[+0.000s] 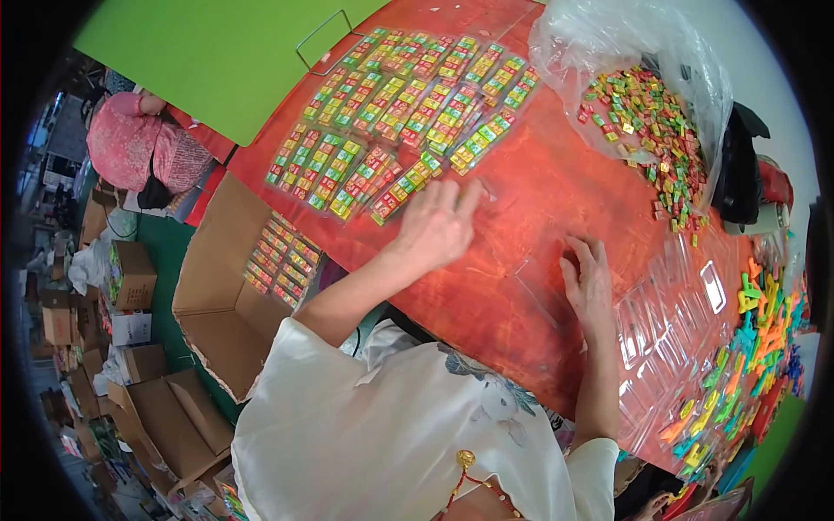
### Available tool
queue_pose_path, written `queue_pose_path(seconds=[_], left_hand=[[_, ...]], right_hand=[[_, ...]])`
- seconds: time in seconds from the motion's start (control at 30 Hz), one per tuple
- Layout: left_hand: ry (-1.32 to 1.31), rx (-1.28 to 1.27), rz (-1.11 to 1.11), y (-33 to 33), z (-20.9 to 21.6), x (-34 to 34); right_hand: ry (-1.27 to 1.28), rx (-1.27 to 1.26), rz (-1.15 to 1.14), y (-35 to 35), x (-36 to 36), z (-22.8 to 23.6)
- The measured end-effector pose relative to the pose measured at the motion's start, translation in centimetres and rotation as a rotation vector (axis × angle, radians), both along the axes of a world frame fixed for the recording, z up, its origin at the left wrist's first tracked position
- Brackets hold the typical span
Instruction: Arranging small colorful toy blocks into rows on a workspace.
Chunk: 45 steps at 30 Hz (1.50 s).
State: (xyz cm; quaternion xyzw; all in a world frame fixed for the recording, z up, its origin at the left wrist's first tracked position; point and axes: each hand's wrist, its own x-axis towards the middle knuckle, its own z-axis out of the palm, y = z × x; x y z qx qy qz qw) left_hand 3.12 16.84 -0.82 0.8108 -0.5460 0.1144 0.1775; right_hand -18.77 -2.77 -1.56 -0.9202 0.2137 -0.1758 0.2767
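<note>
A red tabletop fills the middle of the view, worn and streaked pale in places. The left hand lies flat on it with fingers spread, its fingertips at the near edge of a spread of clear packets filled with rows of small coloured pieces, laid out in overlapping rows across the far part of the table. The right hand rests palm down, fingers loosely parted, on a thin clear plastic sheet that lies flat on the red surface; it grips nothing. The two hands are apart. To the right of that hand sits a stack of empty clear blister trays, and beyond them a heap of bright plastic shapes along the table's right edge. An open clear bag at the far right spills loose coloured pieces onto the table. A green board lies at the far left corner. Below the table's left edge stands an open cardboard box holding more filled packets, with further boxes on the green floor and another person in pink bent over nearby.
</note>
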Motion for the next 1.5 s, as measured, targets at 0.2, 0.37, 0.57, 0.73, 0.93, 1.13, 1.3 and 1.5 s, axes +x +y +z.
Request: queue_pose_path(seconds=[0.2,0.37,0.57,0.73,0.93,1.13,1.3,1.5], left_hand=[[-0.144,0.124,0.249,1.2,-1.3,4.5],[-0.373,0.083,0.274,1.4,-1.9,5.6],[-0.228,0.172,0.292,1.3,-1.5,6.2],[-0.168,0.181,0.261,1.4,-1.8,6.2],[-0.224,0.21,0.311,2.5,-0.5,4.2],[-0.211,0.31,0.273,4.0,-1.2,5.2],[-0.248,0.315,0.258,2.5,-1.3,5.6],[-0.279,0.318,0.323,3.3,-1.4,5.9]], right_hand=[[0.012,-0.02,-0.051,2.0,-2.0,1.4],[0.103,-0.195,0.075,3.7,-3.4,1.5],[0.158,-0.311,0.092,4.5,-3.9,0.5],[0.172,-0.314,0.091,4.6,-3.5,0.2],[0.139,-0.328,0.102,5.2,-3.8,-0.3],[0.163,-0.332,0.114,5.7,-2.8,0.0],[0.142,-0.335,0.094,5.4,-2.1,-0.3],[0.126,-0.317,0.104,4.8,1.3,-2.7]])
